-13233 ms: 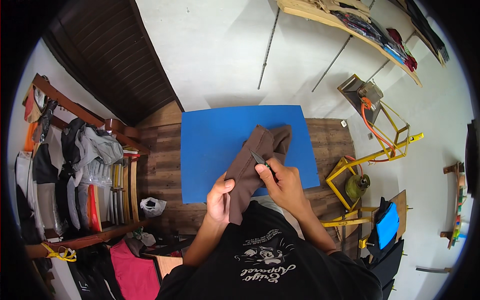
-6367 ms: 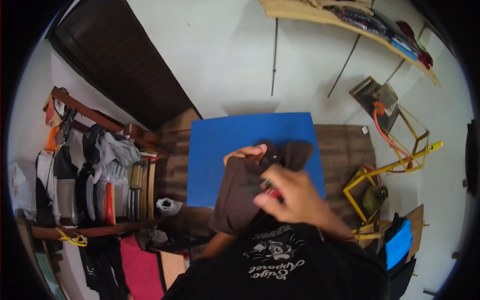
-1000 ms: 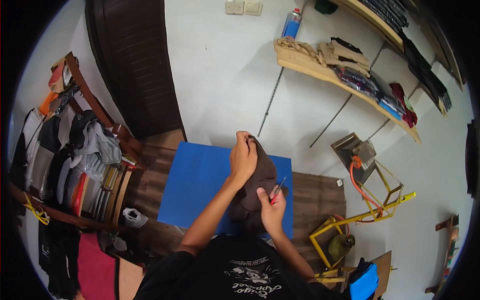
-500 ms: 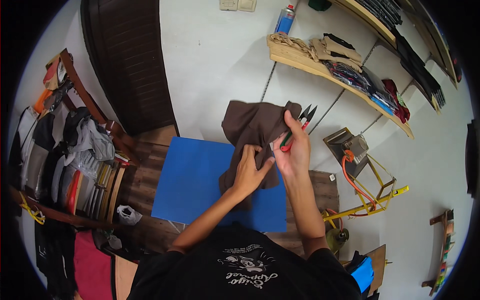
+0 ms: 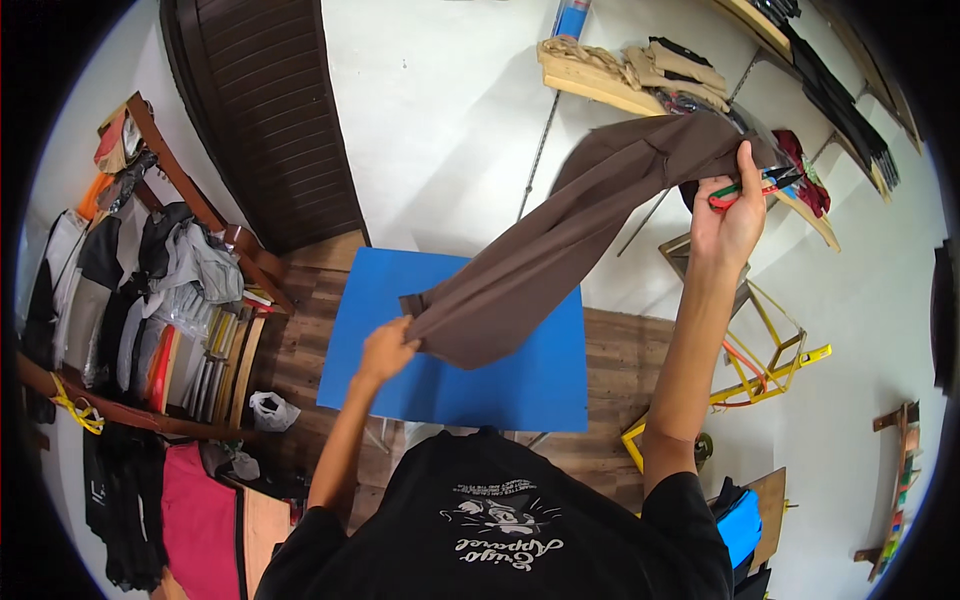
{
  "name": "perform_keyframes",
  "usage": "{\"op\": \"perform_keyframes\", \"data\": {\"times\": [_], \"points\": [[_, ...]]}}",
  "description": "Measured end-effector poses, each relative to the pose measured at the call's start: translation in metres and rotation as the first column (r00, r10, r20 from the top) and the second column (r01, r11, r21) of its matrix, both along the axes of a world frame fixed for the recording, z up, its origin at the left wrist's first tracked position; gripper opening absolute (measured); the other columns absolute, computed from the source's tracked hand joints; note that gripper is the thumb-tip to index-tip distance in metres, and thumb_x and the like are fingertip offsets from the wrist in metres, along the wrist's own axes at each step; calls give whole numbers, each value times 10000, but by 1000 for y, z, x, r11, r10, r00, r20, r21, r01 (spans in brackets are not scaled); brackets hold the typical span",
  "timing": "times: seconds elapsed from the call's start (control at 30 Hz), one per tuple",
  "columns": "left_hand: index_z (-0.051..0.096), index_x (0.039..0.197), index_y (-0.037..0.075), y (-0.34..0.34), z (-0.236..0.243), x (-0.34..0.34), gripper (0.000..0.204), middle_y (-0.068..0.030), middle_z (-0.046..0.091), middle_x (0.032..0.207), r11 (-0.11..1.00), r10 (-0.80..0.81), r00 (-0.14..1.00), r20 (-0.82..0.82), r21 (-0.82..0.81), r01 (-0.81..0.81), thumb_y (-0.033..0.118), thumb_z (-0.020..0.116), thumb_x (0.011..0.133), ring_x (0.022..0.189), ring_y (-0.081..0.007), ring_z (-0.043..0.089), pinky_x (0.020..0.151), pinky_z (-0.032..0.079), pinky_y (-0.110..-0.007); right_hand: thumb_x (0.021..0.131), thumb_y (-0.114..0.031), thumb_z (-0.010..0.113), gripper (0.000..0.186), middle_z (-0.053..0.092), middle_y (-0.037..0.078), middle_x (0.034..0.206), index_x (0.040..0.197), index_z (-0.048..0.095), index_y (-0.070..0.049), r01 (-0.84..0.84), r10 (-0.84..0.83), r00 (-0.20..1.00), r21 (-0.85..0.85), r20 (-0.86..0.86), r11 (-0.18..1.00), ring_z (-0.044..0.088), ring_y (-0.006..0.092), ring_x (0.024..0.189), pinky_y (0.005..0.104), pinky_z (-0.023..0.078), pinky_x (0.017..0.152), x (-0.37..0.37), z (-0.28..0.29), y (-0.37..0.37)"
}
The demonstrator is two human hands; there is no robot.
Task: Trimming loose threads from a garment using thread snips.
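Observation:
A dark brown cloth garment is stretched slantwise through the air over a blue tabletop. My left hand is closed on its near left end, by a folded edge. Up at the right, my right hand grips the other end between thumb and fingers. Thread snips with red and green handles and dark blades also sit in my right hand, the tips pointing right. Between the hands the cloth hangs in long folds and hides part of the tabletop. I cannot tell which kind of garment it is.
Folded clothes and plastic-wrapped items lie on a wooden wall shelf. To the left stands a rack packed with garments. A yellow metal frame is at the right, and a white plastic bag lies on the floor.
The bunched garment has been pulled out long. My right hand has gone up and right with the snips; my left hand has moved left and now grips the other end.

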State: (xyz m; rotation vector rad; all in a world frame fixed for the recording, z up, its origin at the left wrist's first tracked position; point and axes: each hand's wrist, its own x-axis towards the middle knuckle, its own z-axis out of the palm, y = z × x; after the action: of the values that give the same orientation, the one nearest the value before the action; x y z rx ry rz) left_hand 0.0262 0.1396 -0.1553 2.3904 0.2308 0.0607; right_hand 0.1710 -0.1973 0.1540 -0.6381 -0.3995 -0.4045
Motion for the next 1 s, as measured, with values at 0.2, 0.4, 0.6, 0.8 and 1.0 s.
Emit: {"op": "perform_keyframes", "data": {"times": [0.2,0.4,0.6,0.8,1.0], "points": [[465,1294,-47,77,18,-56,515,-151,573,1253,619,228,947,226,-785,38,94,563,809,1155,-290,539,1025,383,-375,883,-61,652,70,652,0,803,822,624,-81,-99,102,979,24,-178,995,594,86,665,200,435,555,5,-47,8],[478,1290,-18,79,45,-90,502,-144,539,1300,136,404,848,344,-939,316,163,535,825,1197,-290,504,1056,354,-424,854,-96,704,119,593,-40,663,784,611,-124,-58,76,885,54,-460,997,528,64,524,230,370,509,-7,-156,11],[531,1071,39,46,60,-76,241,-15,519,907,120,240,904,354,-935,334,230,507,926,907,-156,530,840,432,-316,887,-176,684,233,425,-65,589,725,516,-170,-216,-1,689,-207,-725,954,365,57,464,239,283,442,-82,-326,20],[485,902,96,-1,70,-37,157,51,324,659,204,203,963,179,-969,137,222,509,993,539,-45,308,531,319,-206,874,-264,692,395,364,-61,609,669,383,-126,-401,-222,754,-701,-618,589,356,53,571,263,294,487,-136,-359,32],[498,835,120,-28,83,-6,192,62,369,600,-309,163,987,5,-949,56,213,493,1002,515,-66,420,542,430,-258,813,-140,747,393,515,179,1353,1106,535,13,-487,143,858,-693,-494,531,555,196,1145,300,433,970,-146,-289,71]]}}
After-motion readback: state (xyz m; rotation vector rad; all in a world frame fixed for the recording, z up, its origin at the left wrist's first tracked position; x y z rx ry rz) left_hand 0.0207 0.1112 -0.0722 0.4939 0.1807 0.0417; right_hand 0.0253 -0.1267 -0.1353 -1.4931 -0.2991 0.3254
